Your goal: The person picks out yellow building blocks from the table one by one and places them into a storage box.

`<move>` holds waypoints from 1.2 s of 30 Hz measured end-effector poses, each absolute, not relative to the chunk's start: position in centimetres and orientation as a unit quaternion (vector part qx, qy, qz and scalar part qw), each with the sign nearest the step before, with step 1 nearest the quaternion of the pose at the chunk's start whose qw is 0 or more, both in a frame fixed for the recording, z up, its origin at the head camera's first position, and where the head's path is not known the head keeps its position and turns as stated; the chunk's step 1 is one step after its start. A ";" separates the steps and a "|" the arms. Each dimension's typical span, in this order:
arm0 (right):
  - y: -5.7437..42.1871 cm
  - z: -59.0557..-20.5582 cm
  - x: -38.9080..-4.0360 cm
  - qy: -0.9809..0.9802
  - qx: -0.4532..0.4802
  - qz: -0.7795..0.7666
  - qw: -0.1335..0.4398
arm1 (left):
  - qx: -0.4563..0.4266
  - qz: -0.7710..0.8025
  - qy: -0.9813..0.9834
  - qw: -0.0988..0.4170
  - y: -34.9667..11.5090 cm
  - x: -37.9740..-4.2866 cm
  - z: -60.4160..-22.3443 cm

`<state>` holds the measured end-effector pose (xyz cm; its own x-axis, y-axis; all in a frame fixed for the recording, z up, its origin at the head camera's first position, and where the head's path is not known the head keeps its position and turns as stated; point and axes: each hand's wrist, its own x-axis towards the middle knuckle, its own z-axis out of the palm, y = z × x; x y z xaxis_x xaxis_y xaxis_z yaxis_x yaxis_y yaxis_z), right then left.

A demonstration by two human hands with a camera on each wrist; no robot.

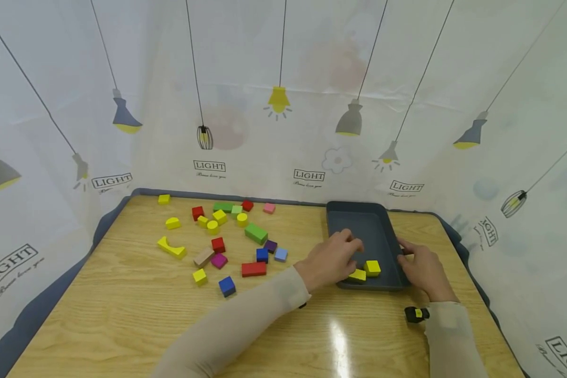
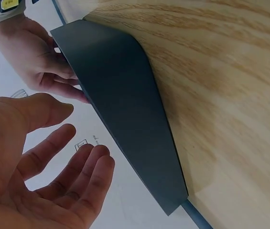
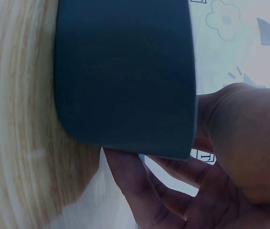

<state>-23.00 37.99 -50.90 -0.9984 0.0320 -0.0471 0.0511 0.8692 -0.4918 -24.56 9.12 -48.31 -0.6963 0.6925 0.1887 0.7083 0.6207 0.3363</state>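
In the head view my left hand [image 1: 333,257] hovers over the near left part of a dark grey tray [image 1: 365,216], fingers loosely bent with nothing between them. The left wrist view shows that hand's thumb and fingertips [image 2: 107,164] apart, beside the tray wall [image 2: 120,90]. Two yellow blocks lie in the tray's near end: a cube [image 1: 372,268] and a flatter piece [image 1: 357,275], partly covered by the left hand. My right hand [image 1: 424,270] grips the tray's right side; its fingers [image 3: 130,181] curl against the wall and the thumb is at the rim.
Left of the tray, many coloured blocks are scattered, among them a red bar [image 1: 253,269], a blue cube [image 1: 227,286], a green bar [image 1: 256,233] and a yellow arch [image 1: 171,248]. A printed curtain [image 1: 264,157] surrounds the wooden table [image 1: 123,315].
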 end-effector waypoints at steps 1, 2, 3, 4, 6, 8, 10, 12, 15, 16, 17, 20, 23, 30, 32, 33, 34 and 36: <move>38.0 -50.9 -23.0 0.967 0.022 -0.255 0.019 | -0.389 -0.197 -0.900 0.023 9.0 -24.5 -48.3; 38.0 -50.9 -23.0 0.967 0.023 -0.253 0.019 | -0.390 -0.197 -0.899 0.026 8.8 -24.5 -48.3; 38.0 -50.9 -23.0 0.967 0.024 -0.253 0.020 | -0.390 -0.199 -0.899 0.028 8.7 -24.5 -48.2; 38.0 -50.8 -22.9 0.967 0.025 -0.252 0.021 | -0.390 -0.199 -0.899 0.031 8.5 -24.5 -48.2; 38.0 -50.8 -22.9 0.967 0.028 -0.250 0.022 | -0.387 -0.199 -0.900 0.034 8.1 -24.6 -48.2; 38.1 -50.8 -22.9 0.968 0.030 -0.249 0.023 | -0.383 -0.198 -0.902 0.037 7.6 -24.7 -48.3; 38.1 -50.9 -22.9 0.968 0.031 -0.249 0.024 | -0.376 -0.195 -0.905 0.040 7.1 -24.9 -48.3; 38.2 -50.9 -22.8 0.968 0.031 -0.247 0.022 | -0.370 -0.192 -0.908 0.043 6.5 -25.0 -48.2; 38.3 -51.0 -22.8 0.969 0.028 -0.244 0.020 | -0.361 -0.188 -0.912 0.052 5.4 -25.2 -48.1; 38.3 -51.0 -22.8 0.969 0.027 -0.245 0.020 | -0.355 -0.186 -0.915 0.051 4.9 -25.2 -48.0; 38.3 -51.0 -22.8 0.969 0.027 -0.245 0.020 | -0.349 -0.187 -0.917 0.047 4.5 -25.2 -48.0; 38.2 -51.0 -22.9 0.969 0.029 -0.244 0.022 | -0.330 -0.188 -0.924 0.040 2.8 -25.3 -48.2; 38.1 -51.1 -23.0 0.969 0.031 -0.245 0.025 | -0.313 -0.190 -0.930 0.033 0.6 -25.2 -48.2; 38.1 -51.1 -23.1 0.969 0.036 -0.244 0.024 | -0.275 -0.218 -0.936 0.034 -4.5 -24.5 -48.0; 38.1 -51.1 -23.2 0.969 0.038 -0.244 0.024 | -0.266 -0.218 -0.938 0.038 -5.9 -24.2 -47.9; 38.1 -51.1 -23.2 0.969 0.038 -0.245 0.023 | -0.262 -0.216 -0.940 0.042 -6.6 -24.0 -47.9; 38.1 -51.2 -23.2 0.969 0.038 -0.245 0.022 | -0.258 -0.214 -0.941 0.043 -7.3 -23.8 -47.9; 38.0 -51.2 -23.1 0.968 0.037 -0.246 0.023 | -0.248 -0.213 -0.944 0.044 -8.6 -23.4 -48.0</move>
<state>-23.15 38.04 -51.21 -0.9962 0.0613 -0.0625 0.0836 0.8767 -0.4738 -23.40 -8.63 -48.00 -0.8731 0.4495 0.1888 0.4870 0.7865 0.3798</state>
